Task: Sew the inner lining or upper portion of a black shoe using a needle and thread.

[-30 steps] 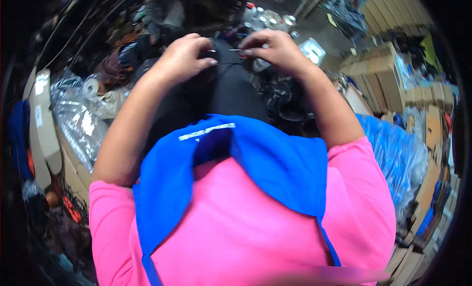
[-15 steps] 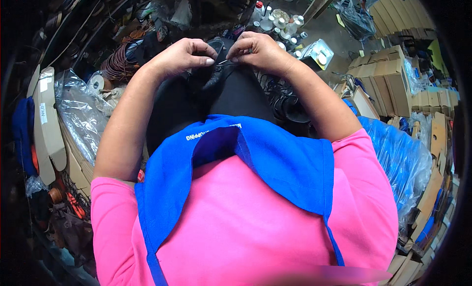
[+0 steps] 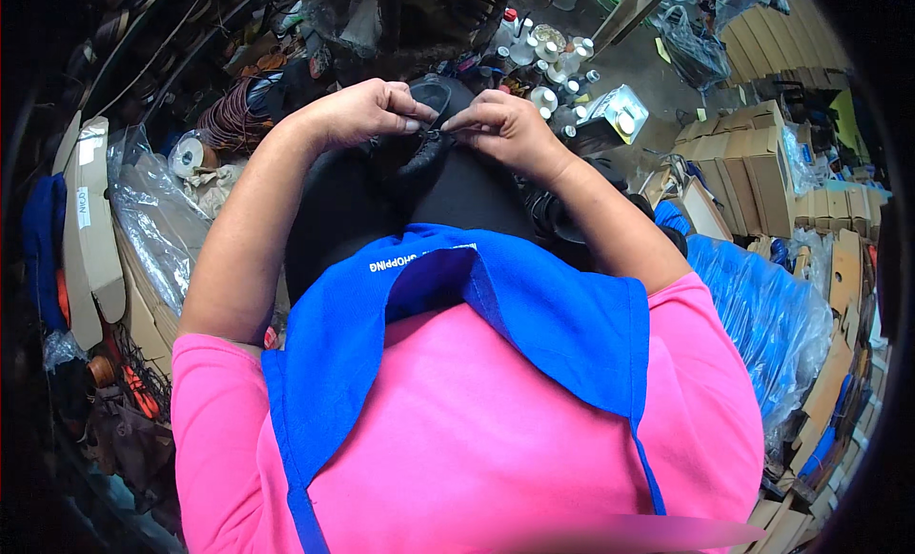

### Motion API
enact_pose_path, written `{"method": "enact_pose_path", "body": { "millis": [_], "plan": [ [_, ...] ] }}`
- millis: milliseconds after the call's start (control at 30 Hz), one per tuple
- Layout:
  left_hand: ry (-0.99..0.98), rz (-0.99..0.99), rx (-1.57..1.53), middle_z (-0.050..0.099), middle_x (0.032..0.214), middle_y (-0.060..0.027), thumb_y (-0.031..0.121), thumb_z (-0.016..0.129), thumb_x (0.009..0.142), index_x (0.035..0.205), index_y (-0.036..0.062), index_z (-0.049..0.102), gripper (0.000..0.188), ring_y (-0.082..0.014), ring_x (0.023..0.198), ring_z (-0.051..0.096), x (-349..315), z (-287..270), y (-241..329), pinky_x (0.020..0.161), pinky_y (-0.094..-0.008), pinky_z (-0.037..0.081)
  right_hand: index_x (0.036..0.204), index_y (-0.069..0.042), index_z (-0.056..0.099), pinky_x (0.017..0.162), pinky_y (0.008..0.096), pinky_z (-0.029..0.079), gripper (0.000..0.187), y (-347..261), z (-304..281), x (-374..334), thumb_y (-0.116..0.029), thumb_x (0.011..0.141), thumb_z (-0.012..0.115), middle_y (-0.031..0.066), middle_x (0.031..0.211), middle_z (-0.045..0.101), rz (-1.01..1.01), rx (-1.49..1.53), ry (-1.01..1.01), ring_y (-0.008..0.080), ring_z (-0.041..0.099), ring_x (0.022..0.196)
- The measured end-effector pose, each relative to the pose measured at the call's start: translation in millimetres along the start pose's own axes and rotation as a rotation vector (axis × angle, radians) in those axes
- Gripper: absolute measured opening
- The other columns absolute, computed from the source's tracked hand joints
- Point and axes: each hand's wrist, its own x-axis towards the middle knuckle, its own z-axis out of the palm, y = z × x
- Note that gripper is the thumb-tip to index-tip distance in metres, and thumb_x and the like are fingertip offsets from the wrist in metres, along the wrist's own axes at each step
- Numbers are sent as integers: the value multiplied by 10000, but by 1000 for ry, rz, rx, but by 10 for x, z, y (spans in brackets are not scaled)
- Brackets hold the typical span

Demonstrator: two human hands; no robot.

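Observation:
A black shoe (image 3: 429,156) with a dark, hollow opening lies between my black-trousered knees. At the left of the opening, my left hand (image 3: 377,114) is closed, its thumb and fingertips pinched together over the edge. My right hand (image 3: 505,130) pinches close to the shoe's right side, fingertips almost meeting those of the left. Whatever is between the fingertips of either hand is too small and dark to make out. A blue apron (image 3: 334,354) covers my lap and chest.
Several bottles (image 3: 545,99) and a white container with a round cap (image 3: 624,121) stand on the floor ahead to the right. Cardboard boxes (image 3: 739,163) and plastic-wrapped blue goods (image 3: 753,306) are piled at right. On the left lie a spool (image 3: 191,157) and a brown cord coil (image 3: 229,116).
Both hands have shifted slightly, and more of the shoe's opening shows between them. A thin shiny piece seen between the fingertips is no longer visible.

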Motion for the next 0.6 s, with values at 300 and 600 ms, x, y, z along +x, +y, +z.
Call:
{"method": "enact_pose_path", "body": {
  "millis": [300, 600],
  "plan": [
    [1, 22, 181, 536, 933, -99, -15, 619, 711, 1042, 48, 641, 338, -228, 933, 539, 64, 21, 82, 846, -326, 427, 841, -146, 689, 773, 386, 430, 147, -446, -49, 73, -89, 779, 567, 102, 874, 591, -130, -706, -198, 273, 602, 854],
    [791, 78, 434, 546, 1003, -126, 164, 762, 671, 951, 36, 581, 357, -321, 965, 554, -144, 385, 67, 832, -375, 461, 948, -87, 698, 718, 298, 480, 159, -110, -128, 207, -160, 816, 647, 77, 841, 637, 189, -58, -260, 175, 595, 782]
  ]
}}
